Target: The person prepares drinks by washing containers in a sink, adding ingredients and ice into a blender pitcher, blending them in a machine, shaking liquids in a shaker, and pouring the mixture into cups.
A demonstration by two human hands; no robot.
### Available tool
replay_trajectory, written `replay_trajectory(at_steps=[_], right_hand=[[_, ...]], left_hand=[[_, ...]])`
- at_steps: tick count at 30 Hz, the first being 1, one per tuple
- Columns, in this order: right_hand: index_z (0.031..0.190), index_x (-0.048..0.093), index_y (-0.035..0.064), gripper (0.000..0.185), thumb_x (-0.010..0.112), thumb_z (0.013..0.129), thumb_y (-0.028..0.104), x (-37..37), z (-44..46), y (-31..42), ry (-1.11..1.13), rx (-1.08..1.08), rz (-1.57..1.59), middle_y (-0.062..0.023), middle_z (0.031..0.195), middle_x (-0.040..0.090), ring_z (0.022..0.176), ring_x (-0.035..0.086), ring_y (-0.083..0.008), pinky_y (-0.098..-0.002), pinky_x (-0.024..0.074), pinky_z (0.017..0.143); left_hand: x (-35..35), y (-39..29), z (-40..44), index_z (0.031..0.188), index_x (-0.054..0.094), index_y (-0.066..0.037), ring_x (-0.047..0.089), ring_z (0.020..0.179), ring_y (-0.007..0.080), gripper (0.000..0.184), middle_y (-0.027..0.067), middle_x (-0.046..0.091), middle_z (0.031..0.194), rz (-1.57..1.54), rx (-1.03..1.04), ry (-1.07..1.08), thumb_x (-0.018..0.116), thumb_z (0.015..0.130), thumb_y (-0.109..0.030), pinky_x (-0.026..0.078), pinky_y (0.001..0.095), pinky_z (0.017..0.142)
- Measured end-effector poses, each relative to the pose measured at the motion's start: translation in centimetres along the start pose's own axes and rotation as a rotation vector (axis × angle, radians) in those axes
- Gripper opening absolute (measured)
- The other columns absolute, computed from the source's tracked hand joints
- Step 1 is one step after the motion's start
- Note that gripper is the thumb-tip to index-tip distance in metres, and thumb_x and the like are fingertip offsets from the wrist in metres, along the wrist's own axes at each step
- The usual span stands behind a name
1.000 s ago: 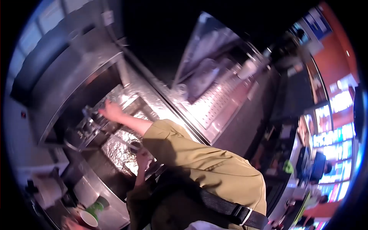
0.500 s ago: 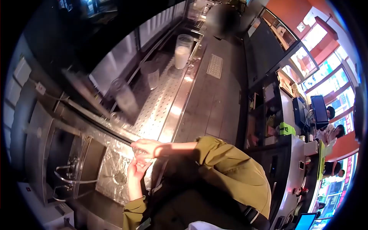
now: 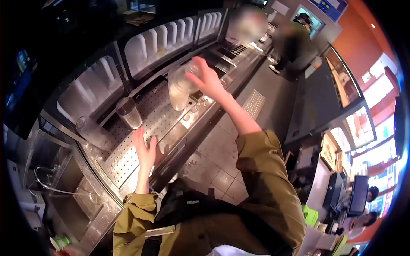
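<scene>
My right hand (image 3: 206, 80) reaches out to a clear plastic cup (image 3: 178, 93) with whitish contents, thumb and fingers around its upper edge. The cup leans slightly over the perforated steel drip tray (image 3: 119, 164). My left hand (image 3: 145, 150) is held low above the tray with its fingers apart and nothing in them. Just beyond its fingertips stands an empty-looking see-through cup (image 3: 129, 113). Another clear cup (image 3: 93, 133) lies tilted farther left on the tray.
A steel sink (image 3: 70, 200) with a thin curved tap is at left. White bins (image 3: 158, 42) line the back of the counter. A person in dark clothes (image 3: 292, 40) stands at the far end. A green-and-white cup (image 3: 59, 242) is at lower left.
My hands were together over the sink edge and have come apart. The right went far along the counter to the cup with whitish contents; the left moved over the tray. My view has turned.
</scene>
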State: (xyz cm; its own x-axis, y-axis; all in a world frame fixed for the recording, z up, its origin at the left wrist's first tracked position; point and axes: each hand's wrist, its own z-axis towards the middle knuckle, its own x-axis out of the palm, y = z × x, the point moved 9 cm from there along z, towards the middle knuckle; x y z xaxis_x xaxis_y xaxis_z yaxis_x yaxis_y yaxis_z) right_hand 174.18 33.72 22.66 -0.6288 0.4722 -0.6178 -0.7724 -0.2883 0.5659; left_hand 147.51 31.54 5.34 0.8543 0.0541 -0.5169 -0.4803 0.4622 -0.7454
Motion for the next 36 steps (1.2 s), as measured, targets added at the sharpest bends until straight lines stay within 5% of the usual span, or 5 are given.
replay_trajectory(at_steps=[16,23,26,29,36], right_hand=[[0.125,0.030,-0.0004,0.076,0.064,0.069,0.038,7.1,6.7,-7.1,0.441,-0.438,0.280,-0.0202,0.122,0.040,0.109,0.043,-0.0346,-0.0387,0.0407,0.087],[0.130,0.023,0.0010,0.069,0.057,0.080,0.034,-5.4,8.0,-23.3,0.319,-0.198,0.558,-0.0193,0.128,0.031,0.103,0.046,-0.0318,-0.0388,0.0385,0.088],[0.128,0.027,0.0031,0.058,0.053,0.084,0.031,-9.0,4.1,-37.5,0.389,0.137,0.540,-0.0164,0.117,0.039,0.091,0.054,-0.0270,-0.0348,0.0439,0.081],[0.124,0.033,0.0024,0.054,0.050,0.084,0.035,-16.1,0.6,-46.2,0.577,0.093,0.320,-0.0163,0.111,0.044,0.089,0.054,-0.0267,-0.0353,0.0438,0.079],[0.115,0.044,0.0003,0.054,0.051,0.081,0.041,-34.4,-0.6,-68.1,0.684,0.292,0.124,-0.0192,0.104,0.054,0.097,0.052,-0.0330,-0.0382,0.0403,0.085]], left_hand=[[13.2,-8.3,16.7,0.130,0.026,-0.001,0.029,0.122,0.0281,0.088,0.0159,0.029,0.133,-0.194,0.006,-0.285,0.071,0.065,-0.040,0.026,0.0376,0.099],[12.5,-16.2,11.0,0.121,0.035,0.005,0.044,0.105,0.0359,0.071,0.0215,0.042,0.118,-0.039,0.348,-0.956,0.048,0.078,-0.050,0.036,0.0452,0.090],[26.1,-21.5,15.1,0.109,0.048,0.004,0.050,0.094,0.0330,0.046,0.0225,0.051,0.105,0.000,0.557,-0.589,0.051,0.078,-0.028,0.039,0.0422,0.087],[45.1,-23.9,28.0,0.099,0.053,0.006,0.050,0.099,0.0216,0.019,0.0112,0.052,0.106,-0.310,0.094,-0.174,0.050,0.080,0.003,0.040,0.0298,0.086],[74.4,-22.9,50.4,0.113,0.043,0.003,0.047,0.099,0.0205,0.057,0.0141,0.049,0.111,0.106,-0.035,-0.350,0.069,0.072,-0.026,0.037,0.0321,0.086]])
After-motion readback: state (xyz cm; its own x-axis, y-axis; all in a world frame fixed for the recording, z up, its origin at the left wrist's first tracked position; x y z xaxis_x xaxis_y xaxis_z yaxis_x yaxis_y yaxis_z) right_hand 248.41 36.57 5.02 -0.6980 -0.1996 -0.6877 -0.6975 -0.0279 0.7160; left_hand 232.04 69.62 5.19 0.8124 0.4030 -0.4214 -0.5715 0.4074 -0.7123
